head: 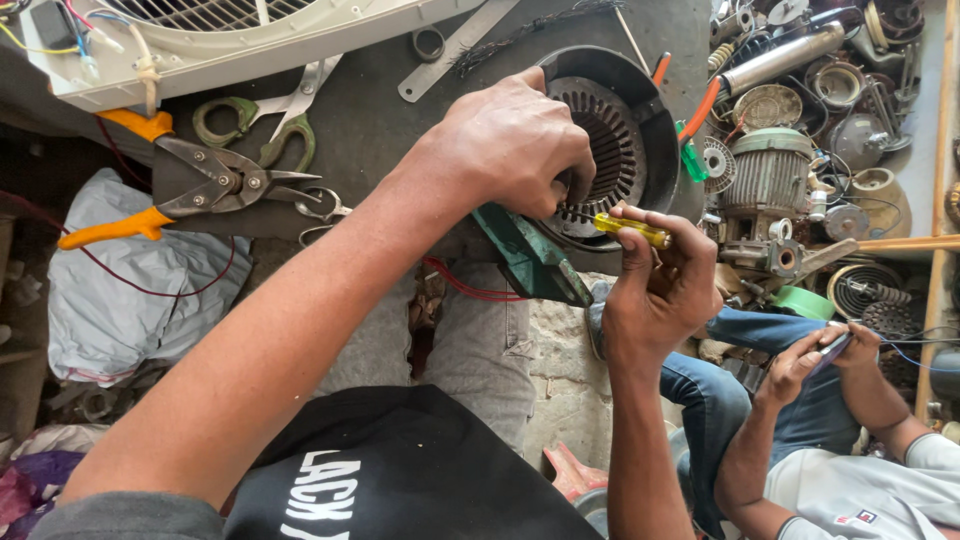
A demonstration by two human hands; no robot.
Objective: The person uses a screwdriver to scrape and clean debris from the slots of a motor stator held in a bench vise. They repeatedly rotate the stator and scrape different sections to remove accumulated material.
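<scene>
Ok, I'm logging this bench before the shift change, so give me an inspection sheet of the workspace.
Surface: dark worktop, crowded.
Job's things: round motor stator in its dark housing at the bench edge; yellow-handled screwdriver, tip toward the stator.
Clutter: orange-handled snips, green-handled scissors, metal strip, small ring, white fan grille.
Hands: left hand rests on the stator rim; right hand holds the screwdriver.
Cables: red wires below the bench edge; twisted wire on the worktop.
Surroundings: pile of motor parts at right; a seated person's hands holding a phone.
</scene>
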